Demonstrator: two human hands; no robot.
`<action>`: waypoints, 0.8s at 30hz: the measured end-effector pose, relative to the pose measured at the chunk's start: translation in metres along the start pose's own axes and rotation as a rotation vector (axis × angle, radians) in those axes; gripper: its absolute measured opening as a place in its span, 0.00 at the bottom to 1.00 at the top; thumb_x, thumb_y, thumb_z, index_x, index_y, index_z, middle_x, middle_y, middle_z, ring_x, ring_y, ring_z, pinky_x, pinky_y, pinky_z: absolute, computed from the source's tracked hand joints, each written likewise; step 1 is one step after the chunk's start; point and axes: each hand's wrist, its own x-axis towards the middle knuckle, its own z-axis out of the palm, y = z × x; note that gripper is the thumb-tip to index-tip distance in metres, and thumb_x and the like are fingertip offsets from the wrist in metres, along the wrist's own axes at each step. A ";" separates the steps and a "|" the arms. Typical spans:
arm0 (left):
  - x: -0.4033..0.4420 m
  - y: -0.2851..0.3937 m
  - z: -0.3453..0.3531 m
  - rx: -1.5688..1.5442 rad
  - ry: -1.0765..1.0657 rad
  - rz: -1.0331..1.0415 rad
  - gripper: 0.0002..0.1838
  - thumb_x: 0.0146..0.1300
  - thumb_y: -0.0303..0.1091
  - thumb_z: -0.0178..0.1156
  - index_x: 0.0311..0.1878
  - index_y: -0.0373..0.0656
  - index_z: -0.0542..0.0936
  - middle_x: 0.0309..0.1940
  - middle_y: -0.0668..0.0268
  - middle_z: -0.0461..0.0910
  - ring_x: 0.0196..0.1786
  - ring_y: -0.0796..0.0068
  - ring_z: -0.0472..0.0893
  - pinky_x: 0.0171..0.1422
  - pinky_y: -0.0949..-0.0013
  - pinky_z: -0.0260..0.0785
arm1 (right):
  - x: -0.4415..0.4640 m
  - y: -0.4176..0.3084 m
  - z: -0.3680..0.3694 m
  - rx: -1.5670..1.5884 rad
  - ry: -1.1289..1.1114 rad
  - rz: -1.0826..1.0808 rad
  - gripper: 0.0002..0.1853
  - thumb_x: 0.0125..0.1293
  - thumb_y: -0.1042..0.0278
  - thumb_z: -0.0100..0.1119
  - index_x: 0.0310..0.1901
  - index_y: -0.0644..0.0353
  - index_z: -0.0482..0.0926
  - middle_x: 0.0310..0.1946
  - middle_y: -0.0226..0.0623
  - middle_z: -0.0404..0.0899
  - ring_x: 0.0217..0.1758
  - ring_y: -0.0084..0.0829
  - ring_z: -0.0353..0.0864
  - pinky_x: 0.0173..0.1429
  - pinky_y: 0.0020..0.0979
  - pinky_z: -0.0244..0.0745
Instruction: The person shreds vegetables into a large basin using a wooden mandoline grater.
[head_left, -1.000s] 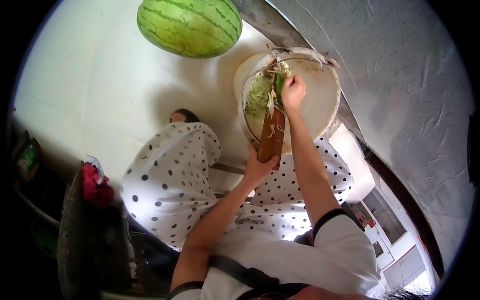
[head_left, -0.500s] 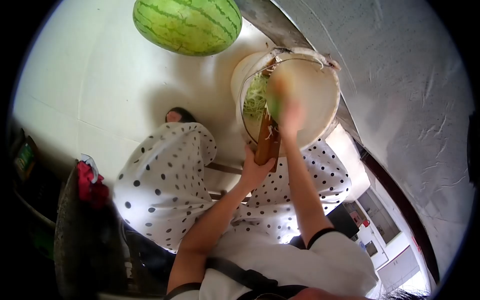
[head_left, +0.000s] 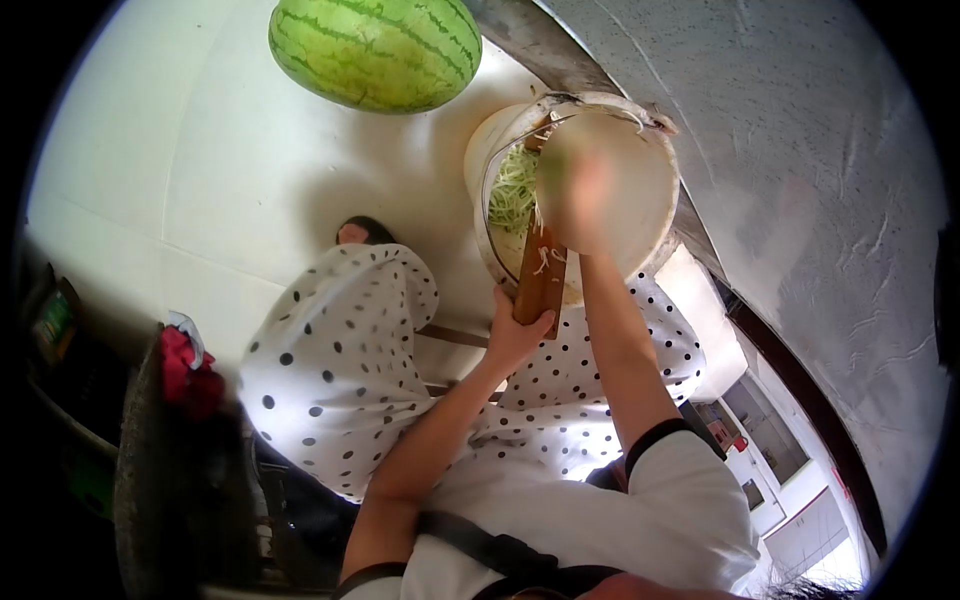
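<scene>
"Where's the board, and why there?"

"The wooden board (head_left: 541,288) slants over the bucket (head_left: 642,205), its near end sticking out past the rim toward me and its far part reaching across the opening. I'd say that lets whatever comes off it drop inside. Whether the far end rests on the wall, I can't tell."

"And your left hand?"

"My left hand (head_left: 520,332) is closed round the near end, thumb on one side. I judge that's to keep the board from sliding, and it leaves the rest of its face free."

"The right?"

"My right hand (head_left: 585,195) is over the board's upper part, inside the bucket's mouth. It's a blur with a greenish smear beside it, so I can't tell how my fingers stand or what they hold."

"What's lying about the board?"

"Pale green shreds (head_left: 513,192) are heaped in the bucket on its left side, and a few scraps (head_left: 546,260) cling to the wood."

"And further out?"

"The bucket stands just ahead of my right knee, in spotted trousers (head_left: 335,365), close enough, I think, that neither arm must stretch. The watermelon (head_left: 376,52) lies beyond, to the left, apart from the bucket and out of my elbows' way."
</scene>
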 end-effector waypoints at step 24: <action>0.005 -0.004 0.004 -0.046 0.024 0.154 0.47 0.55 0.35 0.61 0.62 0.26 0.36 0.44 0.48 0.73 0.38 0.65 0.79 0.37 0.70 0.72 | 0.035 -0.135 -0.102 0.184 0.307 -0.079 0.15 0.67 0.65 0.41 0.48 0.67 0.70 0.42 0.50 0.71 0.47 0.43 0.70 0.50 0.41 0.63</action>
